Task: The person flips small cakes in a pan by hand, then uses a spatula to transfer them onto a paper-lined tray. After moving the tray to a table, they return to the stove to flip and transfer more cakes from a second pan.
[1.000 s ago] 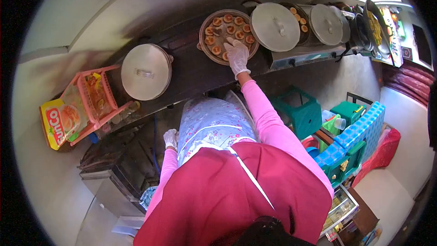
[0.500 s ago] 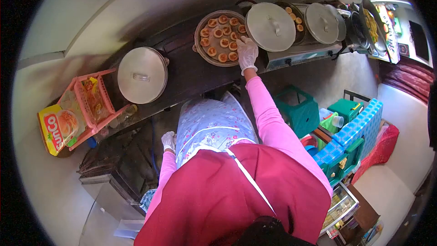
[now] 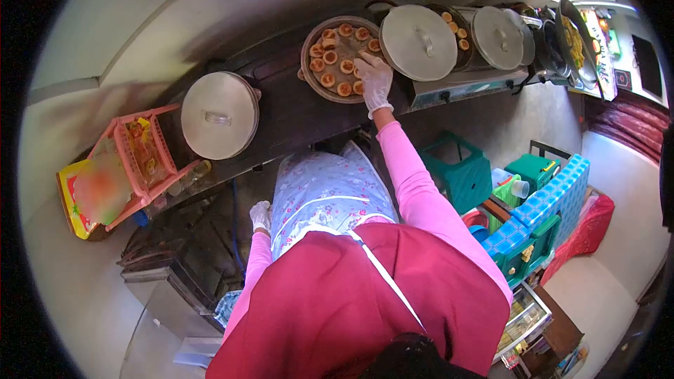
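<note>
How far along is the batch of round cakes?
Looks done: browned tops on the visible cakes in the open pan.
In hand: right hand is over its right side; grip unclear.
Probably left: clearing that pan, since cakes remain in it, and the rounds in the partly hidden pan beyond the lid. Undersides can't be checked.

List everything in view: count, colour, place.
Cakes: over ten, browned, in pan
Pan: one, brown, counter centre
Lids: four, grey, one left, three right
Stove: one, silver, under right-hand lids
Rack: one, pink, counter's left end
Pack: one, yellow-red, beside rack
Stool: one, green, right
Checked cloth: one, blue, right of stool
Display case: one, glass, lower right
Clutter: uncounted, mixed, far right
Apron: one, blue floral, on person
Right hand: one, clear glove, at pan's right side
Left hand: one, pale glove, left of apron
</note>
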